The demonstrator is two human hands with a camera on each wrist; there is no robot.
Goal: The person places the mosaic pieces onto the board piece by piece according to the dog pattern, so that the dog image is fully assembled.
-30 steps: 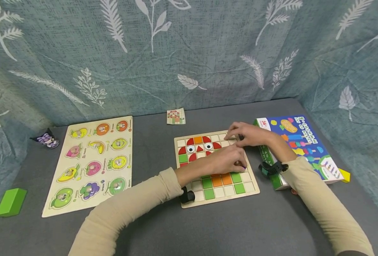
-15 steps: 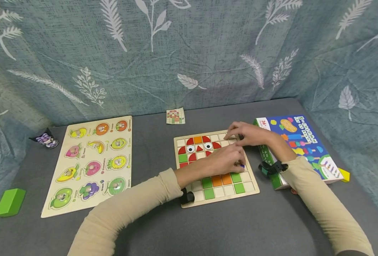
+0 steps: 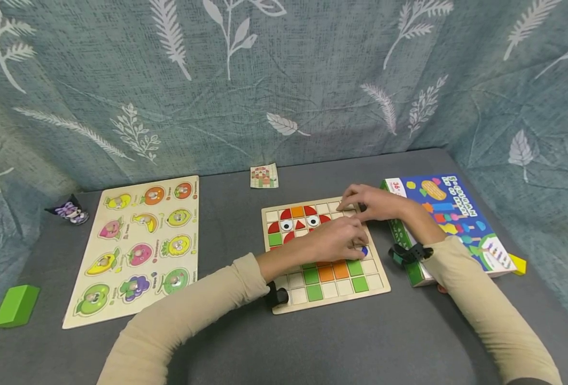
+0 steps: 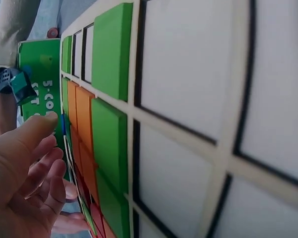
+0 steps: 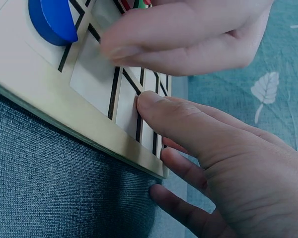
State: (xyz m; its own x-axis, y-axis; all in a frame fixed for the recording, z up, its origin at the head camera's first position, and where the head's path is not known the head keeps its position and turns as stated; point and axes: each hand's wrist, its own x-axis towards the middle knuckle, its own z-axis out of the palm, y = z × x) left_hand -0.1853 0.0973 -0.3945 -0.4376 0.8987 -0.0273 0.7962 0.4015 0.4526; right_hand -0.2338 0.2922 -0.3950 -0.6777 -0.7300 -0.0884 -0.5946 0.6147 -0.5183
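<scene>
My left hand (image 3: 339,238) hovers over the right half of a wooden grid board (image 3: 386,280), its fingers loosely bent. Just beyond its fingertips lies a blue piece with a rounded edge (image 3: 364,251); in the right wrist view the blue piece (image 5: 53,21) sits apart from those fingers. My right hand (image 3: 375,203) rests at the board's upper right corner, thumb on the grid and other fingers spread near the edge. Red, orange and green tiles and two eye pieces form a figure on the board; my left hand and forearm hide its middle.
A small pattern card (image 3: 264,176) lies behind the board. At left are a fruit puzzle board (image 3: 134,224), a green block (image 3: 16,305) and a small figurine (image 3: 72,210). A blue-and-green box (image 3: 449,214) stands under my right forearm, a yellow block (image 3: 518,264) beside it.
My left fingers have loosened from the blue piece and drawn slightly left, so more of it shows on the board. My right hand has stayed in place.
</scene>
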